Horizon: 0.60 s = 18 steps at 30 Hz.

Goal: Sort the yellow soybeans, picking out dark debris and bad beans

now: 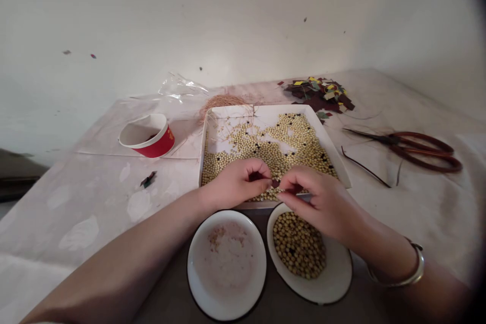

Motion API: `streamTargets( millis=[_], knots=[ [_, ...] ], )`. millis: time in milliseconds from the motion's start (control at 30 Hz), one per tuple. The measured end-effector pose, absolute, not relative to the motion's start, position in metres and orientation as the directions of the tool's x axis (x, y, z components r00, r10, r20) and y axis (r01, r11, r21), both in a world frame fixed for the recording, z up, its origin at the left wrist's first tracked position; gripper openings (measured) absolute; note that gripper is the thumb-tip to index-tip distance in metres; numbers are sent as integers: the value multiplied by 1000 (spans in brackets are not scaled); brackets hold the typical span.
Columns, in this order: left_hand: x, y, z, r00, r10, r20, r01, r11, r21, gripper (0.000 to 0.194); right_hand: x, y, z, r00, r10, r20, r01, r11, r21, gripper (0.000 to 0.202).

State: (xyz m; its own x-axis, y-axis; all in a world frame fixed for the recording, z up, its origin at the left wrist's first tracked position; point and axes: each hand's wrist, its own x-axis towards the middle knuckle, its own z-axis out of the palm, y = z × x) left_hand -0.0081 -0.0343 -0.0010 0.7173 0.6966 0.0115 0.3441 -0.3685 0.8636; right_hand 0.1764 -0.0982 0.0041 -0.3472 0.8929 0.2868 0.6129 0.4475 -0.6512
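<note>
My left hand (243, 178) pinches a small dark maroon piece (275, 183) between thumb and forefinger, above the near edge of a white tray (343, 174). Just to its right is my right hand (315, 197), thumb and forefinger curled close to the piece; whether they hold anything is too small to make out. Pale yellow beads (261, 154) with a few black ones are spread over the tray. Below the right hand sits a white bowl (336, 278) with larger tan beads (298, 248). Left of it is another white bowl (228, 283) with reddish residue inside.
A red and white paper cup (155, 143) stands left of the tray. Brown-handled scissors (421, 149) and a dark bent strip (366, 169) lie at right. Behind are copper-coloured fine strands (224, 102), clear plastic (182, 87) and a heap of coloured scraps (321, 93).
</note>
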Motion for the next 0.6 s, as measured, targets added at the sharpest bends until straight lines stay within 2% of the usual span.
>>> streamTargets(
  millis=[100,167,300,400,500,600],
  knots=[
    [-8,-34,1,703,711,-17,373,-348,860,10,181,-102,14,-466,831,304,543,540,-643,10],
    [-8,-35,1,699,714,-32,381,-334,862,12,184,-103,17,-465,825,321,532,550,-644,9],
    [-8,-35,-1,704,709,-45,344,-286,894,14,194,-95,10,-277,884,376,657,460,-597,6],
    [-7,-35,-3,694,719,-44,338,-272,901,12,203,-84,-3,-145,928,343,779,321,-539,4],
    [-7,-35,-2,680,732,-41,361,-285,888,11,211,-77,-17,-143,947,287,856,264,-445,10],
    [-7,-35,0,676,736,-41,375,-295,879,11,216,-73,-26,-216,947,239,882,294,-369,18]
  ],
)
